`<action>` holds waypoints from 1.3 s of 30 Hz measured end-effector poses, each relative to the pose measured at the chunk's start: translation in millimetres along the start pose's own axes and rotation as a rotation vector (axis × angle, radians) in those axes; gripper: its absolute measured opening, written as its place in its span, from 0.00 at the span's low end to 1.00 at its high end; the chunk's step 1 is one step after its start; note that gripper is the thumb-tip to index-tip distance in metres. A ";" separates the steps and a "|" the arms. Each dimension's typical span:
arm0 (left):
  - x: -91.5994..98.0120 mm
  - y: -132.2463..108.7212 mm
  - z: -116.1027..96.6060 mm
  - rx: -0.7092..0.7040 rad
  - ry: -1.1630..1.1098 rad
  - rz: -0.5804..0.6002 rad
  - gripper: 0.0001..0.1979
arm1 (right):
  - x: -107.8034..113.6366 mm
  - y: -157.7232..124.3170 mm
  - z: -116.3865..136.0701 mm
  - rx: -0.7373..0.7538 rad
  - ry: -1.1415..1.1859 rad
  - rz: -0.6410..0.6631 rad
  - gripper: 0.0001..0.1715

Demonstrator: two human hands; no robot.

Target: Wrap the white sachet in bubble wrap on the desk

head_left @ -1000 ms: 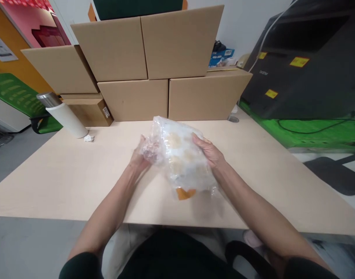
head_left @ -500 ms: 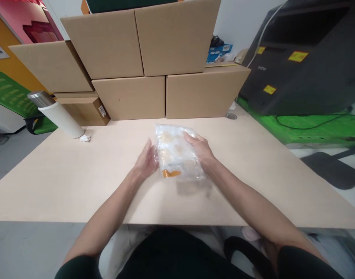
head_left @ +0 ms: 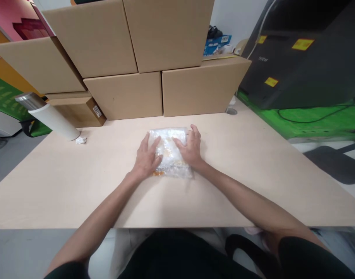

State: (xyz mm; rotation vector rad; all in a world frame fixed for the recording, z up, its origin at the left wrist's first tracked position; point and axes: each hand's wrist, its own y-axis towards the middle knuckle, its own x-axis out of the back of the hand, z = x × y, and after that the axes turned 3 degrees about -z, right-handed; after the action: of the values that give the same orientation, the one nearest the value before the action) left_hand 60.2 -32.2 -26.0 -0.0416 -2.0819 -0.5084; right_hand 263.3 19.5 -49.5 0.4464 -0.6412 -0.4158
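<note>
A clear plastic bag [head_left: 170, 153] with pale round pieces and an orange bit inside lies flat on the light wooden table [head_left: 78, 182]. My left hand [head_left: 146, 157] rests flat on the bag's left side, fingers spread. My right hand [head_left: 190, 149] presses flat on its right side, fingers stretched out. Both palms face down on the plastic and neither hand grips it.
Stacked cardboard boxes [head_left: 136, 62] line the table's far edge. A white flask with a steel cap [head_left: 48, 116] leans at the left, a crumpled white scrap [head_left: 80, 140] beside it. A large black machine [head_left: 305, 54] stands at the right over green flooring.
The bag was held up in both hands, then lowered onto the table. Both hands now lie flat on top of it.
</note>
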 end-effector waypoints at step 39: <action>-6.1 16.9 31.0 -0.146 0.089 0.390 0.69 | 43.5 7.2 -36.4 0.403 -0.124 0.912 0.62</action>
State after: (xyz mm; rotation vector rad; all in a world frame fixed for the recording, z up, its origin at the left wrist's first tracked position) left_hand 42.4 -4.2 -39.5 -0.4919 -1.8835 -0.4116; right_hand 320.1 13.5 -51.2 0.4606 -0.9770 0.5662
